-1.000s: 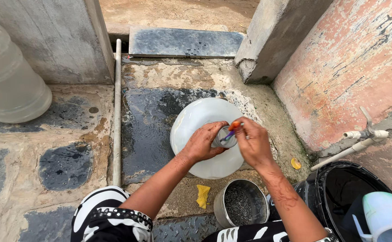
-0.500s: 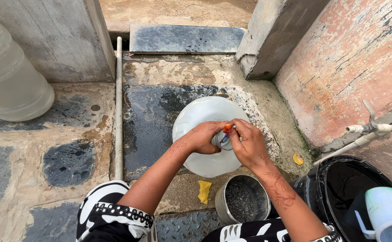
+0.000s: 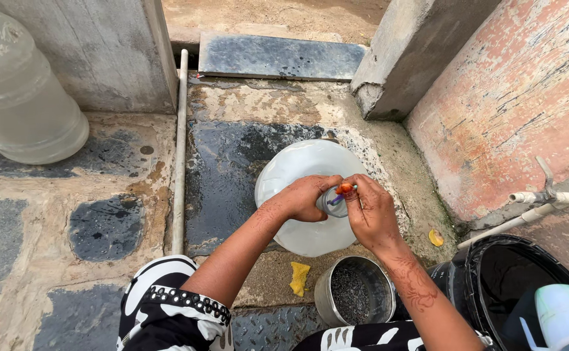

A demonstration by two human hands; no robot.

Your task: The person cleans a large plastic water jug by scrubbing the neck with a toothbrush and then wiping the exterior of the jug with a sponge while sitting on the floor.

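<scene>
The left hand (image 3: 304, 197) is wrapped around the neck of the big jug (image 3: 297, 170) on the wet floor (image 3: 223, 162). The right hand (image 3: 370, 211) pinches a small brush (image 3: 342, 190) in its mouth. The brush could slip inside, or the jug could tip.

The big water jug (image 3: 297, 170) is see-through and pale white. The brush (image 3: 343, 190) has an orange end and a purple handle. The sleeve (image 3: 167, 305) is black with white shapes. The scrap (image 3: 299, 278) is yellow. The bucket (image 3: 492, 273) is black. The wall (image 3: 512, 84) is faded pink.

Soft, even daylight, faint shadows, sharp focus throughout, with mild wide-angle bending toward the frame edges.
</scene>
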